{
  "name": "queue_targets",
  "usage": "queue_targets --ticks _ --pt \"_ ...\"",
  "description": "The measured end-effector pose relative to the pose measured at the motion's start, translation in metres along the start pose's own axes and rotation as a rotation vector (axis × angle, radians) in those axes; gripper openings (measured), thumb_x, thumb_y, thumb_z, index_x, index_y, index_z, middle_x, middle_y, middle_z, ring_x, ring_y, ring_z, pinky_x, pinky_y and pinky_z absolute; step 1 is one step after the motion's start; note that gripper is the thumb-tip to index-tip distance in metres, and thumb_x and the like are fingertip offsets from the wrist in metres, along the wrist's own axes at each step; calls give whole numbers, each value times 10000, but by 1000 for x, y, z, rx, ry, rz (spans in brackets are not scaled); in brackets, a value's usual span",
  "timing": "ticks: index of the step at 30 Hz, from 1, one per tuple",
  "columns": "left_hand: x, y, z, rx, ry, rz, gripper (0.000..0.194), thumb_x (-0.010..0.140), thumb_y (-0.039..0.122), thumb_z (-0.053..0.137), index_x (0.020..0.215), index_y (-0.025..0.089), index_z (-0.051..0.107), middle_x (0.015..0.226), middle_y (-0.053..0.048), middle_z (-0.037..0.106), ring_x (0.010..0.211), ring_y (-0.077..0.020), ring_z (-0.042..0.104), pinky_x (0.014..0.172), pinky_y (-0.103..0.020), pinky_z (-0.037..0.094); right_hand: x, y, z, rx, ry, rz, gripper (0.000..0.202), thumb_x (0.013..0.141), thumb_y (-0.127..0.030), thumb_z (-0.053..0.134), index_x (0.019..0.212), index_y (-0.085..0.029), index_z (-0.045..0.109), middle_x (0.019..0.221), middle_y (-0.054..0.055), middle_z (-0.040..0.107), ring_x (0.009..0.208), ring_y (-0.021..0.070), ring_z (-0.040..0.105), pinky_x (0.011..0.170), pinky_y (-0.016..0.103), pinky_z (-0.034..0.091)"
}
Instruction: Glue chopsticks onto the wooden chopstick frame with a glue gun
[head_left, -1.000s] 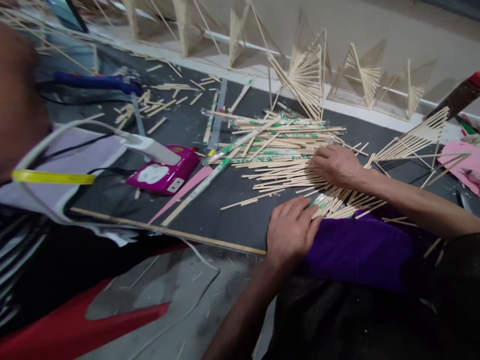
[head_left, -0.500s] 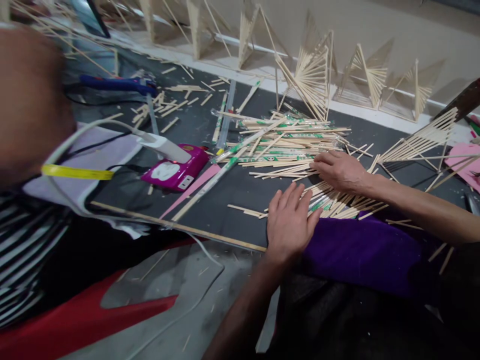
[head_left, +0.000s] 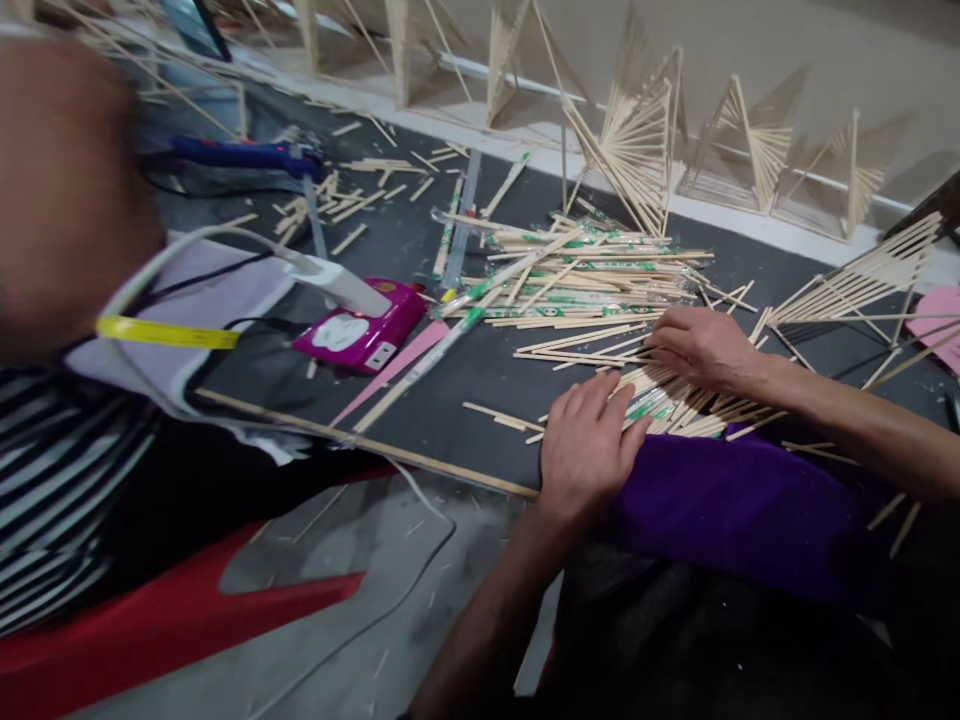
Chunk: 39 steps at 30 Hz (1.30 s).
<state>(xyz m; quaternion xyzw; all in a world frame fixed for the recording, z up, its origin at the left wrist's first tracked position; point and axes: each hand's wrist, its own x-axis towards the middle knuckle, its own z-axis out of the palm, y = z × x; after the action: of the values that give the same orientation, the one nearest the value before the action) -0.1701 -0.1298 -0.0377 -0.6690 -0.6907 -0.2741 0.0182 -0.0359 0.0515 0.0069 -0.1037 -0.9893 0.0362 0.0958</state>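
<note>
My left hand (head_left: 589, 440) lies with its fingers stretched out at the near edge of the table, touching the left ends of a loose pile of thin wooden chopsticks (head_left: 694, 405). Beyond it, my right hand (head_left: 703, 348) reaches in from the right. Its fingers are bent down together onto several chopsticks, and their tips are partly hidden. Farther back lies a heap of chopsticks in clear wrappers with green print (head_left: 592, 265). A few loose sticks (head_left: 499, 415) rest left of my left hand. A purple cloth (head_left: 720, 490) lies below the pile.
A magenta power adapter (head_left: 367, 325) with a white plug stands at left, beside a blue glue gun (head_left: 240, 155). Fan-shaped stick structures (head_left: 630, 150) line the wall, another (head_left: 862, 275) stands at right. Another person's blurred arm (head_left: 67, 190) is at left, above a red chair (head_left: 187, 625).
The view has shifted slightly. My right hand's fingers have bent more and moved a little toward me and right; chopsticks by its fingers have swung nearer. My left hand stays almost in place.
</note>
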Motion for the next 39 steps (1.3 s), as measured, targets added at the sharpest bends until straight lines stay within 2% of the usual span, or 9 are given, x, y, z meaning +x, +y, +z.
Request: queue_targets --ticks 8,13,16,21,24,27,31,36,39 --pt "-1 6 -7 16 160 76 275 965 330 511 1082 180 709 1116 -126 743 1108 -264 669 934 -406 510 38 -32 0 -75 -160 10 260 981 -291 475 976 -181 711 936 74 669 744 157 530 576 278 252" --pt "-30 -10 -28 100 312 -14 191 918 245 593 1068 222 708 1123 -91 749 1150 -267 663 961 -405 500 48 -37 1 -183 -244 34 296 999 -218 410 991 -166 701 952 103 685 788 189 573 591 295 282" --pt "-51 -27 -27 187 287 -167 346 911 304 602 1237 199 653 1292 -165 674 1250 -343 600 1007 -487 475 47 -31 0 -171 -251 90 310 992 -211 394 981 -159 699 975 115 696 772 194 577 589 303 290" --pt "-51 -42 -12 152 158 -159 444 925 398 561 1317 199 615 1387 -192 605 1314 -362 544 1057 -526 432 38 -19 -12 -74 -94 153 304 986 -259 393 992 -160 681 990 106 699 819 192 586 604 285 303" --pt "-35 -47 -15 136 113 -168 429 919 405 563 1295 208 629 1378 -186 613 1295 -369 556 1034 -536 444 23 -11 -27 20 17 180 234 950 -246 455 948 -168 675 955 84 688 831 186 586 642 281 336" --pt "-21 -40 -26 102 186 -165 421 913 359 584 1311 225 617 1368 -170 619 1282 -376 556 1036 -561 429 -4 -2 -45 114 99 241 191 924 -232 487 917 -162 665 902 63 666 803 168 574 687 287 367" --pt "-17 -5 -33 -34 147 80 297 914 268 593 1201 268 671 1199 -79 716 1131 -282 651 968 -437 487 -56 -1 -67 255 120 390 183 929 -247 484 896 -151 636 807 38 639 727 140 550 678 285 377" --pt "-25 38 -17 -34 31 264 259 929 396 580 1092 241 709 1084 -74 749 999 -258 679 823 -392 504 -115 -14 -67 469 -177 358 187 959 -294 476 886 -173 600 738 10 638 650 123 549 638 260 383" --pt "-27 47 -5 9 35 282 147 919 320 608 947 256 738 931 -38 765 888 -226 685 788 -373 481 -125 -21 -57 427 -327 293 170 960 -278 473 899 -187 603 818 38 667 697 142 562 649 263 380"
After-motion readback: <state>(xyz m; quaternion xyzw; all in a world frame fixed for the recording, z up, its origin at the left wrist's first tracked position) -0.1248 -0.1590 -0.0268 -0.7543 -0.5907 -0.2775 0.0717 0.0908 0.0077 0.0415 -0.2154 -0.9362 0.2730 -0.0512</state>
